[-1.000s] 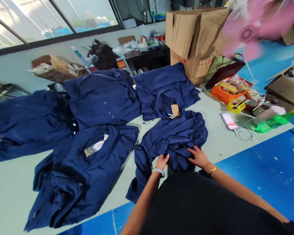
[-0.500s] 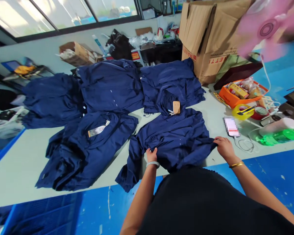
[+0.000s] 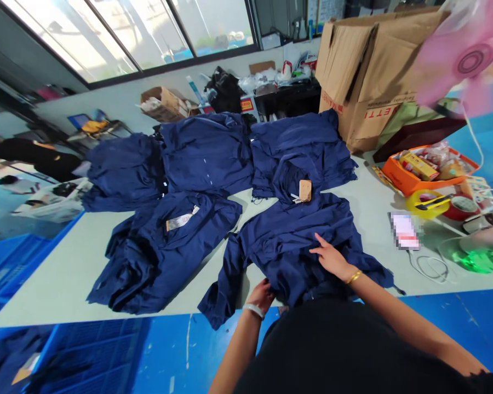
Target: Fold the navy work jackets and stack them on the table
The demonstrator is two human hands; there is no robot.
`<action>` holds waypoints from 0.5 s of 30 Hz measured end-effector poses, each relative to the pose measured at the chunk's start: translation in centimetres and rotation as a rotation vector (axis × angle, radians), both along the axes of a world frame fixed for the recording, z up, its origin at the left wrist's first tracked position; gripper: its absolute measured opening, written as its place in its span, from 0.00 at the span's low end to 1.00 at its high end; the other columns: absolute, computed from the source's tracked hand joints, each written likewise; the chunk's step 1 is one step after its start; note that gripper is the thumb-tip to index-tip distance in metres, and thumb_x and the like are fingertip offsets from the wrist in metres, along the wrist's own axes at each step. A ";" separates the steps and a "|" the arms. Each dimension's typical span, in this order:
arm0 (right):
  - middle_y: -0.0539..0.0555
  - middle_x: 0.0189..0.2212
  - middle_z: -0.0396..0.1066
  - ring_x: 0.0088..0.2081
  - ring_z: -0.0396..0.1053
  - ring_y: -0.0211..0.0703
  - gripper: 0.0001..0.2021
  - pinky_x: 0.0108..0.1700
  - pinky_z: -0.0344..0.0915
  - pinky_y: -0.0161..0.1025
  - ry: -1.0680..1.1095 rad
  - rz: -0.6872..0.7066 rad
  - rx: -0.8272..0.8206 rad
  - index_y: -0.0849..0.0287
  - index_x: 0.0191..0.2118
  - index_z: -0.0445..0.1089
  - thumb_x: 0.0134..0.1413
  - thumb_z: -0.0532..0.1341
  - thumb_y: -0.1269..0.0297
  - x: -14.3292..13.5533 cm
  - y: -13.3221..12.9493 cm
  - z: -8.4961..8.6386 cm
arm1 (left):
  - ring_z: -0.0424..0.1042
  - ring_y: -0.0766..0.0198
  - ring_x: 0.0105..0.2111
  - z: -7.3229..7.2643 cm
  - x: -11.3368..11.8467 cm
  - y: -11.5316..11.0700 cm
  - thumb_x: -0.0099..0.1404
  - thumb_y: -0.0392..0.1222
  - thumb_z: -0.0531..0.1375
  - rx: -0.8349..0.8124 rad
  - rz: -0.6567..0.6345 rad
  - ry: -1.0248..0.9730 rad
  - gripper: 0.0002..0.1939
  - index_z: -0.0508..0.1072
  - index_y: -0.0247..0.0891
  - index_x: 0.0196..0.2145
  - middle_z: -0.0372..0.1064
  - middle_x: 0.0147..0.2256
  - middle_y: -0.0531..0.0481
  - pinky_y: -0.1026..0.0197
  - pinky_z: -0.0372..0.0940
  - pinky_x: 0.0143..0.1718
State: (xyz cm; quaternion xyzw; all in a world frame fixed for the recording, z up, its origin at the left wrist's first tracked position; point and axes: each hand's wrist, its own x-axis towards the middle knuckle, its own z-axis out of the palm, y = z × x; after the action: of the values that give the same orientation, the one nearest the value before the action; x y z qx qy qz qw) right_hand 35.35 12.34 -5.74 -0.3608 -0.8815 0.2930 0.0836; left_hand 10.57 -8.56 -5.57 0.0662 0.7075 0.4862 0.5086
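Note:
A navy jacket (image 3: 287,235) lies spread before me at the table's front edge, its left sleeve hanging over the edge. My left hand (image 3: 261,296) is closed on the jacket's lower left side; its fingertips are partly hidden by the cloth. Over the jacket's front, my right hand (image 3: 332,258) is open with its index finger stretched out and nothing held. A tan tag (image 3: 305,190) rests at the collar. Left of it lies a second navy jacket (image 3: 172,257), partly folded, bearing a paper tag (image 3: 182,219).
Several stacks of navy garments (image 3: 205,153) line the table's back. At the right are a phone (image 3: 405,231) with a cable, an orange box (image 3: 429,183) of small items, yellow tape (image 3: 414,205), a green bottle (image 3: 482,260), a cardboard carton (image 3: 353,128) and a pink fan (image 3: 470,60). Blue crates (image 3: 94,355) stand lower left.
My right hand has let go of the right sleeve and moved left over the jacket's front. The left hand has shifted down along the jacket's side. The view has turned slightly left.

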 end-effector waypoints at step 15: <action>0.82 0.74 0.35 0.76 0.38 0.60 0.30 0.73 0.46 0.53 0.203 -0.874 0.148 0.78 0.64 0.59 0.66 0.53 0.57 7.9 16.1 3.0 | 0.80 0.47 0.39 2.1 -5.6 -2.9 0.56 0.61 0.67 -0.392 -0.255 0.533 0.20 0.76 0.41 0.34 0.77 0.30 0.45 0.50 0.73 0.39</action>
State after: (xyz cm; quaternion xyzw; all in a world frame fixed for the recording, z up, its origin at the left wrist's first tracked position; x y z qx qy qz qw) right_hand 43.29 28.46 -2.78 -0.6615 -0.6524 0.2001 0.3110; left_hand 4.94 -11.43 -3.51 0.1796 0.8814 0.2394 0.3654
